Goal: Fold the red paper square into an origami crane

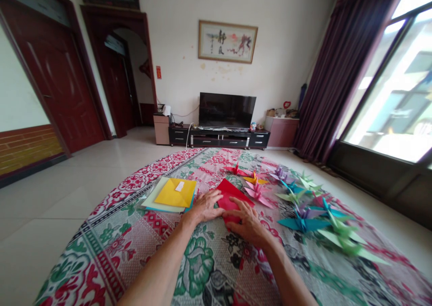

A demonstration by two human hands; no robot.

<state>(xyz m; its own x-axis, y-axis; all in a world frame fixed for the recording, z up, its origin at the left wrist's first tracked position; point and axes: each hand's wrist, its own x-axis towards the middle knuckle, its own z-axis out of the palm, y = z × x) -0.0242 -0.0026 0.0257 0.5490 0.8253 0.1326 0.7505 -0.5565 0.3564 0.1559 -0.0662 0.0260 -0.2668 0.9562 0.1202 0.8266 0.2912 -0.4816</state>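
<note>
A sheet of red paper [232,191] lies on the patterned tablecloth in front of me, partly covered by both hands. My left hand [206,207] rests along its left edge, fingers stretched out and reaching onto the paper. On its lower right part lies my right hand [245,219], fingers spread and pressing flat. Whether the sheet has folds under my palms I cannot tell. Just left of my left hand is a stack of coloured paper, with a yellow sheet [173,195] bearing a small white label on top.
Several folded paper cranes stand to the right, among them a blue crane [303,222], a green crane [347,238] and a pink crane [257,191]. The round table's cloth [135,247] extends under everything. Beyond the table stands a television [227,111] on a low cabinet.
</note>
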